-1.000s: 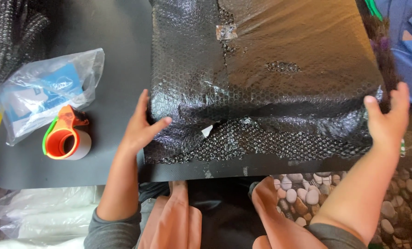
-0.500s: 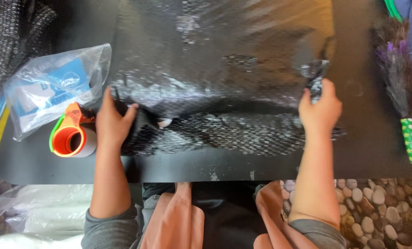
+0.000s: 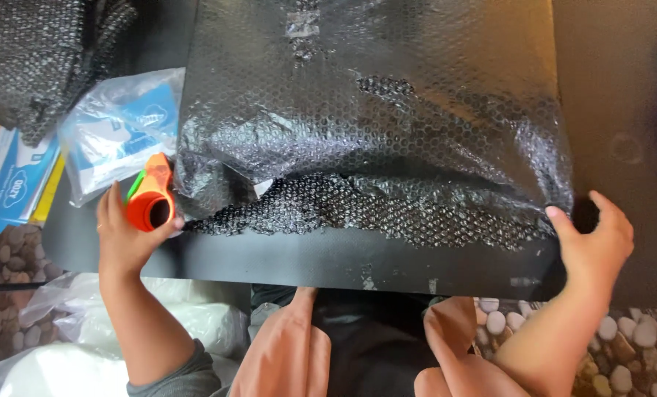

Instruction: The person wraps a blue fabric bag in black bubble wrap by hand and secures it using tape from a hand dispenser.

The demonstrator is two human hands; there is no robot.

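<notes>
It looks like a small packing place at home: beyond the fingers lies a black bubble-wrap parcel on a dark table, and below is a pebble floor.

The bubble-wrapped parcel runs past the top edge and hides part of the clear plastic bag.

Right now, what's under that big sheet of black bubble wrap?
The black bubble wrap lies over a dark table and overlaps one edge of a clear plastic bag. Whatever it wraps is fully covered and cannot be made out.
</notes>
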